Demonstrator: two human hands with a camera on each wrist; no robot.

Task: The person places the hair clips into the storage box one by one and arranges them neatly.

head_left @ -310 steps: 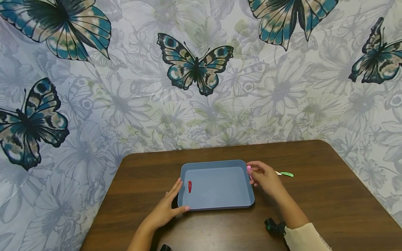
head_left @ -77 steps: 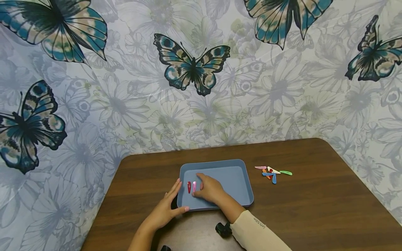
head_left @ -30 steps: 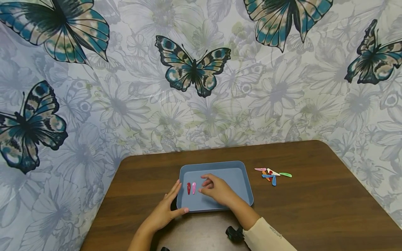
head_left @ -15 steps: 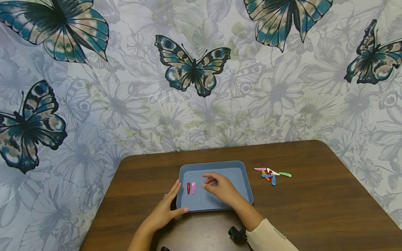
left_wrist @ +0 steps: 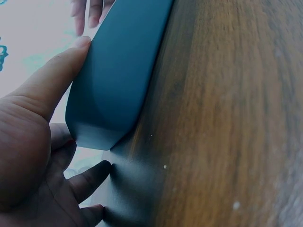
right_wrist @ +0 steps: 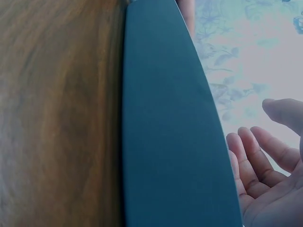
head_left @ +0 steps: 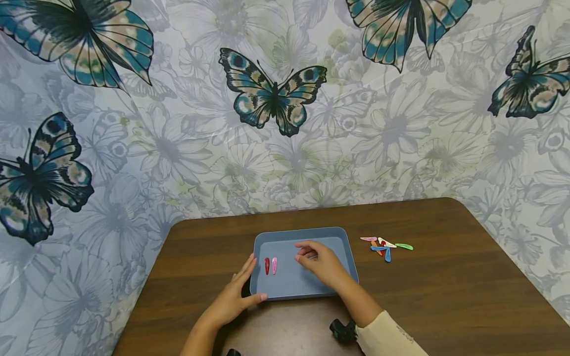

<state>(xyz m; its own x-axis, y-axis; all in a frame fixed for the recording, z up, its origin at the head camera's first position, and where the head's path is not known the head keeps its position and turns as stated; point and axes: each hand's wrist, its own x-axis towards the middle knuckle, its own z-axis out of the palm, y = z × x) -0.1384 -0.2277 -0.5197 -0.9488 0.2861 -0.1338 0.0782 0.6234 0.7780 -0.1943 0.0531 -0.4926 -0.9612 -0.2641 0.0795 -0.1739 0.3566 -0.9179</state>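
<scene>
A blue-grey tray (head_left: 285, 288) lies on the table with a red snap hair clip (head_left: 267, 266) and a pink one (head_left: 274, 266) side by side near its left end. My left hand (head_left: 229, 301) rests against the tray's left side, fingers spread and thumb at the near edge. In the left wrist view that thumb (left_wrist: 61, 71) touches the tray's outer wall. Over the middle of the tray hovers my right hand (head_left: 322, 264), its fingers loosely bent. The right wrist view shows those fingers (right_wrist: 251, 161) apart from the thumb, holding nothing.
Right of the tray, several hair clips lie in a loose heap: pink (head_left: 368, 239), white (head_left: 387, 243), green (head_left: 404, 246) and blue (head_left: 388, 255), with bits of orange and red. The wooden table (head_left: 445, 287) meets a butterfly-patterned backdrop (head_left: 285, 163) behind.
Earlier my right hand brought the pink clip from the right and set it beside the red one. It has since let go and drawn back rightward. The left hand stays put.
</scene>
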